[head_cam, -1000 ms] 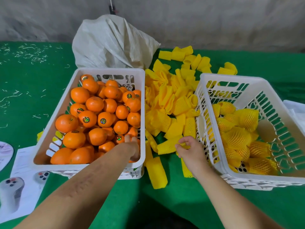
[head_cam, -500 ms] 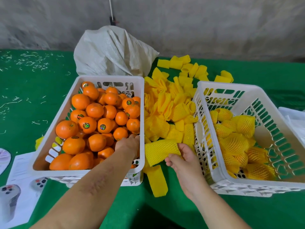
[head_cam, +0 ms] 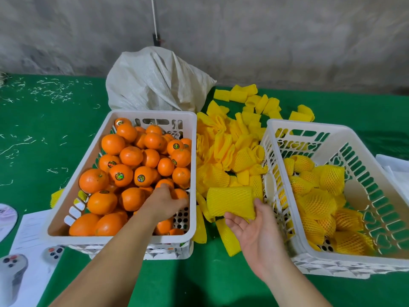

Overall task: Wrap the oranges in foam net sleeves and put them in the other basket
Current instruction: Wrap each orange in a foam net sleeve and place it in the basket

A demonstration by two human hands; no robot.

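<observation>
A white basket on the left is full of bare oranges. My left hand reaches into its near right corner, fingers curled round an orange that is mostly hidden under them. Between the baskets lies a heap of yellow foam net sleeves. My right hand is turned palm up and holds one sleeve with thumb and fingertips, lifted just above the heap. The right white basket contains several oranges in sleeves.
A white woven sack sits behind the left basket. Papers and a grey remote-like device lie at the lower left on the green table cloth. White paper shows at the right edge. A grey wall stands behind.
My right hand has picked a sleeve out of the heap and turned palm up with it. My left hand has gone deeper into the left basket and closed on an orange.
</observation>
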